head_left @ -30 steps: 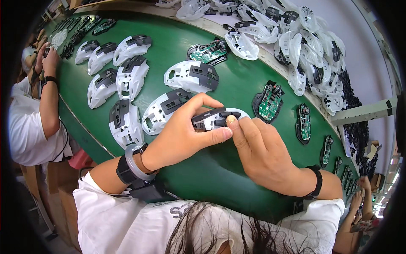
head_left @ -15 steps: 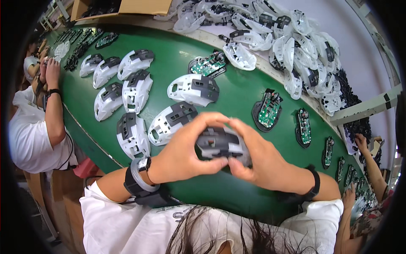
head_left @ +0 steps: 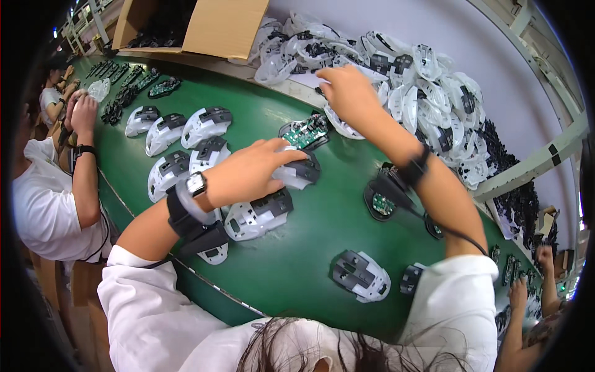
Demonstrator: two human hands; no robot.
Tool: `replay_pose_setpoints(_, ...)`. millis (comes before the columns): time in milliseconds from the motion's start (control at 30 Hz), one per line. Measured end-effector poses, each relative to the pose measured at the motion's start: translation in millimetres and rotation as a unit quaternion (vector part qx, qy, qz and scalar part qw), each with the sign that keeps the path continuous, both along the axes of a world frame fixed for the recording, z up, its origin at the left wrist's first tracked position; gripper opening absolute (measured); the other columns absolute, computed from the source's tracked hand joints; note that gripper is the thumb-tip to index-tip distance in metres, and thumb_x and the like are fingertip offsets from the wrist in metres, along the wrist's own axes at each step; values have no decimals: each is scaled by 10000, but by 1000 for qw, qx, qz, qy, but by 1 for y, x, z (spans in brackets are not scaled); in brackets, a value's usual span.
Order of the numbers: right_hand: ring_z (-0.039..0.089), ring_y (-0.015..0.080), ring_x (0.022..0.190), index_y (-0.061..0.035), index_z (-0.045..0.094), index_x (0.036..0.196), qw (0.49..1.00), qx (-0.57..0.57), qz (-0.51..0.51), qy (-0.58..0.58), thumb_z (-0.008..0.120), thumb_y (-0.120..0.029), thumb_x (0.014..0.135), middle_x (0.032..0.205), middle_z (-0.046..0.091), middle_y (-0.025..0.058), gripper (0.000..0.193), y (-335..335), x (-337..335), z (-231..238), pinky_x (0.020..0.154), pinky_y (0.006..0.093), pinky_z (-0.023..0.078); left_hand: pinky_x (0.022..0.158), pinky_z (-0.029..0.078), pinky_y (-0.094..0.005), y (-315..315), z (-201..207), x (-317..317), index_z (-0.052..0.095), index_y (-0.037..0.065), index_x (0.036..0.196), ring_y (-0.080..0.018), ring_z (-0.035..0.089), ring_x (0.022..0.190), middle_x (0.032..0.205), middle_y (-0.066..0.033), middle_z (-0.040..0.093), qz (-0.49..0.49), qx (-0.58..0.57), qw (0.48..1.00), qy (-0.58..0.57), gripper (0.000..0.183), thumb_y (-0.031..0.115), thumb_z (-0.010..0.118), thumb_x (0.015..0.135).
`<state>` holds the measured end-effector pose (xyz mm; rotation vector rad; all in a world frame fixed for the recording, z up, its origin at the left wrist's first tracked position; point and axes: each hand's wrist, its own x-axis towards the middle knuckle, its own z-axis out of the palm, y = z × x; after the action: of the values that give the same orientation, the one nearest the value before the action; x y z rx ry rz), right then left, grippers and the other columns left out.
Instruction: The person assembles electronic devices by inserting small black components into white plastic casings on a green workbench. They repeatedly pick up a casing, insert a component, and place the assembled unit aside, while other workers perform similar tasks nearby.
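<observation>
My left hand (head_left: pixel 248 173) reaches over the green belt (head_left: pixel 297 260) and grips a white and black mouse shell (head_left: pixel 300 173) between thumb and fingers. Beside it lies another open shell (head_left: pixel 257 217). My right hand (head_left: pixel 350 93) stretches to the back, where its fingers curl onto a white shell at the edge of a heap of white mouse covers (head_left: pixel 427 87). A put-together grey and white mouse (head_left: pixel 361 276) lies alone on the belt near my right sleeve. A green circuit board (head_left: pixel 304 131) sits between my hands.
Several more mouse shells (head_left: pixel 180 133) lie in rows on the belt's left. A black base with a board (head_left: pixel 381 201) sits under my right forearm. A cardboard box (head_left: pixel 211 25) stands at the back. Another person in white (head_left: pixel 56 198) works at my left, and more hands (head_left: pixel 527 291) show at the right.
The mouse both hands held together now lies on the belt at the near right. My left hand moved onto a shell; my right hand went to the back heap.
</observation>
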<state>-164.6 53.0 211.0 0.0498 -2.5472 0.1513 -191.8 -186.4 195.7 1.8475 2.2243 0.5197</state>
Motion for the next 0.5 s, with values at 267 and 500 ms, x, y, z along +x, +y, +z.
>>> replay_pose_setpoints(267, 612, 369, 933, -45, 666, 900, 997, -43, -22, -67, 503, -34, 805, 959, 614, 192, 189, 23, -71, -49, 804, 452, 490, 825, 462, -330, -5, 6, -23, 479, 66, 1282, -223, 587, 956, 1073, -107, 588, 62, 91, 971, -213, 544, 171, 667, 782)
replay_pose_setpoints(500, 527, 105, 688, -17, 587, 838, 947, -319, -19, -17, 636, -71, 819, 810, 562, 45, 76, -17, 118, 39, 632, 251, 437, 790, 539, -423, -45, 22, -1, 389, 22, 1359, -367, 593, 1026, 1242, -159, 543, 126, 151, 612, -766, 498, 314, 383, 956)
